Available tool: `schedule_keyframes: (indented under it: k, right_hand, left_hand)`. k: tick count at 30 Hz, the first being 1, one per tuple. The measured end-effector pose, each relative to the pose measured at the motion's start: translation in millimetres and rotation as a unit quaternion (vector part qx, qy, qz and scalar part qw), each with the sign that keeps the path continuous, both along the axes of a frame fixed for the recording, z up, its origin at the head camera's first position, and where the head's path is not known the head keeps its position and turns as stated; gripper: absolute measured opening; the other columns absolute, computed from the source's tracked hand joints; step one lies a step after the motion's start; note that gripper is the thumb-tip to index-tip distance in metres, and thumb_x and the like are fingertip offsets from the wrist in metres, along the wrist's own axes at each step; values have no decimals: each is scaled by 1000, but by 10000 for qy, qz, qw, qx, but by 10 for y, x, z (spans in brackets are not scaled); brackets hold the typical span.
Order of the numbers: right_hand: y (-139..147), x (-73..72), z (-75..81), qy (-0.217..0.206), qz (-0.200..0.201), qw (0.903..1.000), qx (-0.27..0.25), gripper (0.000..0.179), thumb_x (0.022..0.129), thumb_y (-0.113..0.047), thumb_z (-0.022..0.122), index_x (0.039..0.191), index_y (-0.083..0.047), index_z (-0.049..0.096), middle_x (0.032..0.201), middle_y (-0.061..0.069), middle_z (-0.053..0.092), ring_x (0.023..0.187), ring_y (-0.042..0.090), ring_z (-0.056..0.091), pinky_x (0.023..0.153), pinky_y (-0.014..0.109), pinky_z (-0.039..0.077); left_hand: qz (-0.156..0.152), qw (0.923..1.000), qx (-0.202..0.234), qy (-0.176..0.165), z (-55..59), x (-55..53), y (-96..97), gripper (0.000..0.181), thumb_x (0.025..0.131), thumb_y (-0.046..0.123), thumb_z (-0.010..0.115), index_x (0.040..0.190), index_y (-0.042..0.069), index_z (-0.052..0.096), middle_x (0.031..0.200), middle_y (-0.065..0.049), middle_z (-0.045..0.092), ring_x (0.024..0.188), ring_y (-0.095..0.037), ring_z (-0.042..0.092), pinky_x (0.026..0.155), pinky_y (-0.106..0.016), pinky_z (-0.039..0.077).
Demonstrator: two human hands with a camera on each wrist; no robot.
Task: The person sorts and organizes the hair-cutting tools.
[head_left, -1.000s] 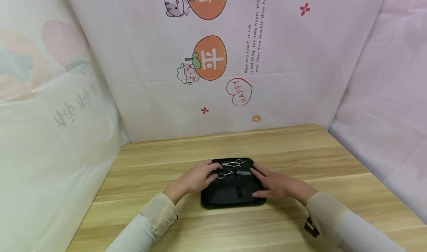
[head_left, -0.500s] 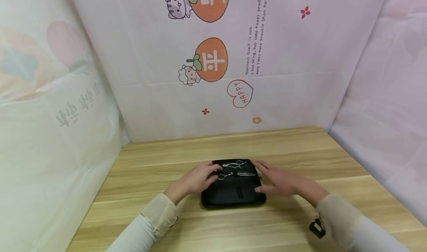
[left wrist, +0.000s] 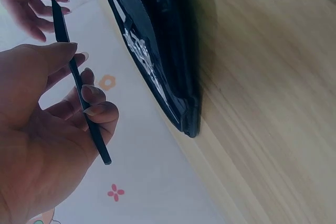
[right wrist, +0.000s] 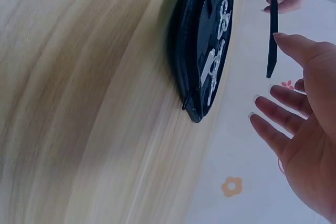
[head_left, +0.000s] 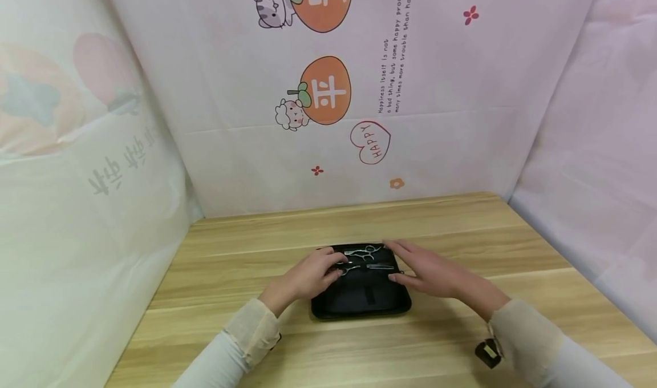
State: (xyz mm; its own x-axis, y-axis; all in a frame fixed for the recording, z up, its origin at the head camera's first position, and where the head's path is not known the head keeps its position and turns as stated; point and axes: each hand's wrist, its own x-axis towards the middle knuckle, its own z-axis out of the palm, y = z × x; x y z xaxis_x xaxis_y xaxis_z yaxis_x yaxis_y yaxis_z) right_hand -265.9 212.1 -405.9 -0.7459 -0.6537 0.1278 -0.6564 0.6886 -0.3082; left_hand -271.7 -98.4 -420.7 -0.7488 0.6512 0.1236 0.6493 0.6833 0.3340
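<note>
One table [head_left: 231,274] bears the open black case [head_left: 344,303], towards six o'clock in the head view. At the case's two o'clock is the right hand [head_left: 430,271], grip released; at ten, the left hand [head_left: 312,274]. Scissors [head_left: 363,254] lie at its twelve. Slimmest, a black tool [right wrist: 273,22] between the hands is pinched in the left grip; whether the right thumb touches it, I cannot tell.
</note>
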Motion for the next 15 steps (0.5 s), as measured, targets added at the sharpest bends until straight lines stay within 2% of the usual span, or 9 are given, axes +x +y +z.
schedule_keyframes:
  k: [4,11,15]
  right_hand:
    - [-40,5,-4,166,62,9998,-74,66,103,-37,63,156,-5,39,153,12,47,137,30,50,108,50,44]
    - [-121,13,-32,321,187,9991,-228,54,102,-31,65,147,-5,48,140,10,55,124,26,59,100,48,50]
    - [-156,19,-67,397,230,9986,-247,49,101,-26,68,143,-6,52,134,9,59,113,23,62,93,44,53]
  left_hand:
    - [-48,10000,25,-16,28,15,62,32,107,21,57,136,11,63,119,-6,63,103,-18,59,91,-39,51]
    - [-107,9998,56,-127,51,19,140,32,106,21,58,136,11,63,113,-7,62,89,-13,55,82,-33,50]
    - [-174,9998,77,-117,40,22,171,30,106,20,58,133,9,64,114,-8,63,90,-12,56,82,-31,51]
